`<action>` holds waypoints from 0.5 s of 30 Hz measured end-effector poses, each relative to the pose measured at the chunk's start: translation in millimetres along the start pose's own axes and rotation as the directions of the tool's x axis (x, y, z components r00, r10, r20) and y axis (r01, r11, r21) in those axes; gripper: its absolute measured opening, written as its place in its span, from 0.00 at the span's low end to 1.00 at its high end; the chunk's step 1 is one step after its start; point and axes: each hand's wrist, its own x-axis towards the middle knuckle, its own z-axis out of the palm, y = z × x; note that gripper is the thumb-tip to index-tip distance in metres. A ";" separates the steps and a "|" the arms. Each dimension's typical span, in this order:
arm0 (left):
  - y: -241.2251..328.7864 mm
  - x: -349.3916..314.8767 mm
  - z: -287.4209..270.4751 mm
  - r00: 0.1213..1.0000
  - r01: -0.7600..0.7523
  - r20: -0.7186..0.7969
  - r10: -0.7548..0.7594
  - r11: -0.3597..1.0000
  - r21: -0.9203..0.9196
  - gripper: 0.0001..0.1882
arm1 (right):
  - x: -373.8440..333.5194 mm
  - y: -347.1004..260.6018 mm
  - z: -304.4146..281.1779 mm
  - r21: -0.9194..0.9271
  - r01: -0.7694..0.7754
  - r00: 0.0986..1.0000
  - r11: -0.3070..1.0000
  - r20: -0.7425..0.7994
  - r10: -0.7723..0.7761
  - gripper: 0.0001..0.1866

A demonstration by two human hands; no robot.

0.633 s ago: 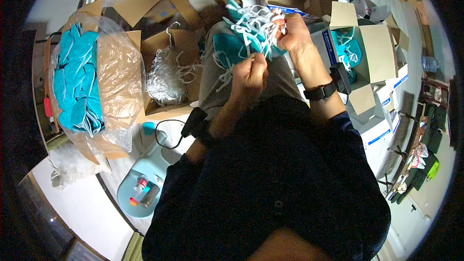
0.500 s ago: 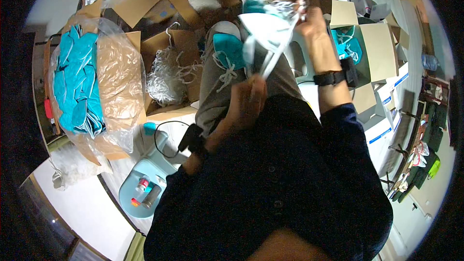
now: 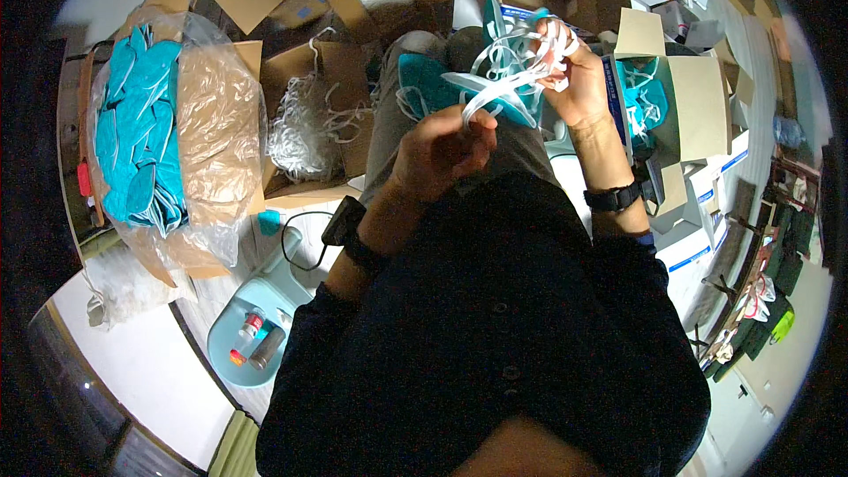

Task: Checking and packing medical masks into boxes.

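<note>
In front of my lap, my right hand (image 3: 574, 79) is closed around a bunch of looped white straps (image 3: 517, 71). A teal fabric piece with a white underside (image 3: 492, 21) shows behind those loops. My left hand (image 3: 446, 148), lower and to the left, pinches one of the white straps with thumb and forefinger. Another teal fabric piece (image 3: 420, 72) with a thin white edge lies on my thigh, partly covered by the straps. What exactly the right fingers grip is hidden by the tangle.
At left, a plastic-lined carton (image 3: 221, 106) holds stacked teal pieces (image 3: 141, 141). Beside it a carton contains tangled white straps (image 3: 300, 137). On the right, an open carton (image 3: 698, 106) holds teal pieces with straps (image 3: 645, 102). A pale blue stool (image 3: 231, 336) carries bottles.
My right hand has turned so its palm and the strap loops show. My left hand has risen slightly, still on a strap. The white piece between them has turned.
</note>
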 end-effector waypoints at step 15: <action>61.2 21.8 -83.5 0.749 0.023 -0.511 0.422 0.754 0.656 0.15 | -17.8 4.9 23.8 -0.193 0.284 0.952 0.939 -0.060 -0.300 0.07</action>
